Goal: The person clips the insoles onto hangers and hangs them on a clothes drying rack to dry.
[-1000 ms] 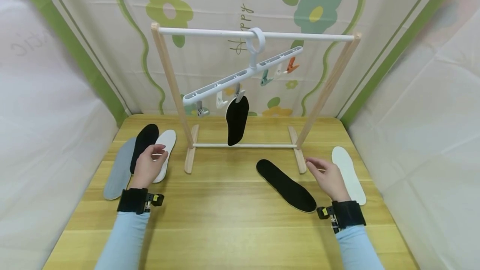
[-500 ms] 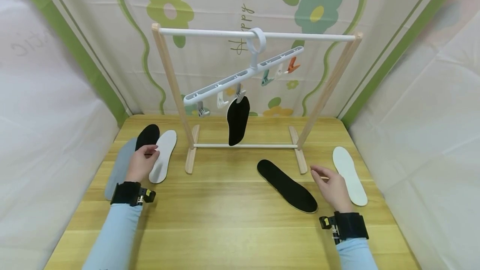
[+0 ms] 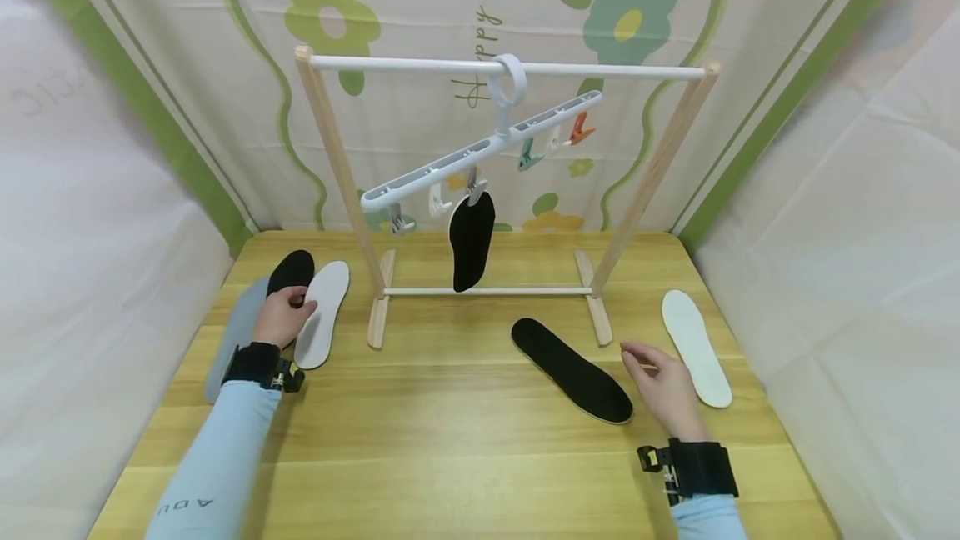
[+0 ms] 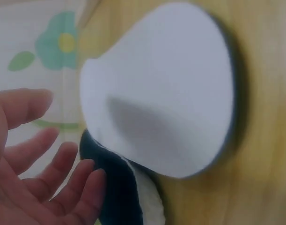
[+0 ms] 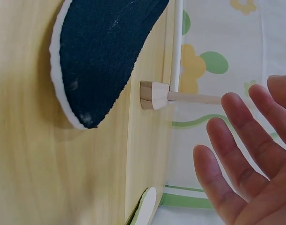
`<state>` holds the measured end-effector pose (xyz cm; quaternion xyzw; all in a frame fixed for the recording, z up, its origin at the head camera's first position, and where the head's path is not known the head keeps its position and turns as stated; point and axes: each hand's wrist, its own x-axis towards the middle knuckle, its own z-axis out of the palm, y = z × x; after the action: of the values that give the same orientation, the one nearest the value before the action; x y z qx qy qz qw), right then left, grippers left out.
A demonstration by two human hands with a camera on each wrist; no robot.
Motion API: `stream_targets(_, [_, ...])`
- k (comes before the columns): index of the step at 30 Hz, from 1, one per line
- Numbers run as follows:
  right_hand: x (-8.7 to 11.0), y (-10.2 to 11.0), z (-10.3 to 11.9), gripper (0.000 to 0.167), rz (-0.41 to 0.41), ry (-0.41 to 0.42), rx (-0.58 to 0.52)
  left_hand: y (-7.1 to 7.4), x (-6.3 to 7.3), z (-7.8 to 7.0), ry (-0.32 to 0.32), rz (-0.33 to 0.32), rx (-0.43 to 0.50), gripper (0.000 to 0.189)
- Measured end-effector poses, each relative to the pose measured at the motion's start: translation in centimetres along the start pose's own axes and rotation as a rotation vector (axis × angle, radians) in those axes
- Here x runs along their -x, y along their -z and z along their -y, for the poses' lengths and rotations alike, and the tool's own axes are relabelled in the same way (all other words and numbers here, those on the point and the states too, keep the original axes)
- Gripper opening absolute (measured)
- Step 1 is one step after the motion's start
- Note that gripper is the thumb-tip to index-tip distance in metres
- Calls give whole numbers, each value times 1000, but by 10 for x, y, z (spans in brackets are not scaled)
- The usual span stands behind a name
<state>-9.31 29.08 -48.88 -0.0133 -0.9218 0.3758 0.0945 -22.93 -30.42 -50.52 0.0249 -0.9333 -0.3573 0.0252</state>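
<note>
My left hand (image 3: 281, 317) hovers over a black insole (image 3: 292, 270), its fingertips near the left edge of a white insole (image 3: 322, 315). A grey insole (image 3: 238, 332) lies at the far left, partly covered by the black one and my wrist. In the left wrist view the loosely bent fingers hold nothing. My right hand (image 3: 666, 390), likewise holding nothing, is between a second black insole (image 3: 573, 371) and a second white insole (image 3: 697, 348). Another black insole (image 3: 472, 242) hangs from a grey clip (image 3: 476, 187) on the white hanger (image 3: 442, 169).
The hanger hooks over the top rail (image 3: 405, 65) of a wooden rack (image 3: 330, 132) at the back of the table (image 3: 450, 457). Several other clips, among them an orange clip (image 3: 580, 130) and a teal clip (image 3: 528, 157), dangle from it. Fabric walls (image 3: 847, 190) enclose the table.
My left hand has shifted left, off the white insole and over the black one. My right hand has drawn slightly back toward me. The insoles stay where they were.
</note>
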Motion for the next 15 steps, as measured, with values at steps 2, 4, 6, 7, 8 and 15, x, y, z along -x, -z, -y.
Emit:
stream_targets(2, [3,0,-1,31,-4,0,2,-1,-4,2,5,10,-19,47])
stream_targets(4, [6,1,-1,30,-8,4,2,-3,-8,6,6,25,-49,50])
stream_targets(6, [8,1,-1,30,-11,5,3,-5,-12,8,9,48,-75,53])
stream_targets(7, [10,1,-2,30,-13,3,5,-6,-13,8,14,58,-88,55])
stream_targets(8, [11,1,-1,29,-16,2,7,-7,-15,9,20,67,-100,56])
stream_targets(15, [17,5,-2,27,-64,9,16,-12,-20,4,65,104,-168,59])
